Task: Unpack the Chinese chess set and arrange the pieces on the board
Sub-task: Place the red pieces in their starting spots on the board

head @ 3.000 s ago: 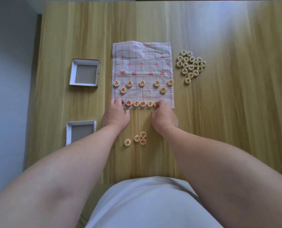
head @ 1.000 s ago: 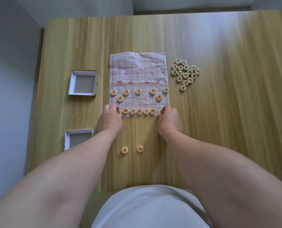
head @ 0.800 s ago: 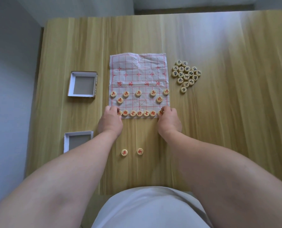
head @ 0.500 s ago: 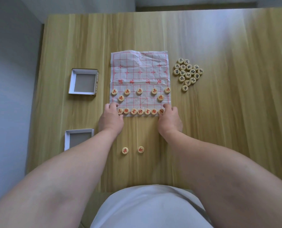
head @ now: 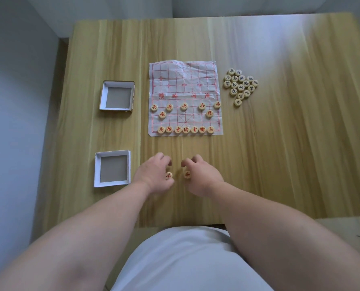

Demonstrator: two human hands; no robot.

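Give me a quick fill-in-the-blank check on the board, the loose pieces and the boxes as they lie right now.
1. The board's nearest row holds ___ red pieces.
2. The black pieces lie clustered to the board's ___.
3. ___ loose red pieces lie off the board, one at the left hand, one at the right hand.
4. Both open box halves lie to the board's ___.
Missing words: seven; right; Two; left.

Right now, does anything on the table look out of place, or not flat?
The paper board is creased and not flat at its far half. Its near row has seven pieces, with both corners bare. One red piece lies off the board by the left hand, another red piece by the right hand. Nothing looks spilled.
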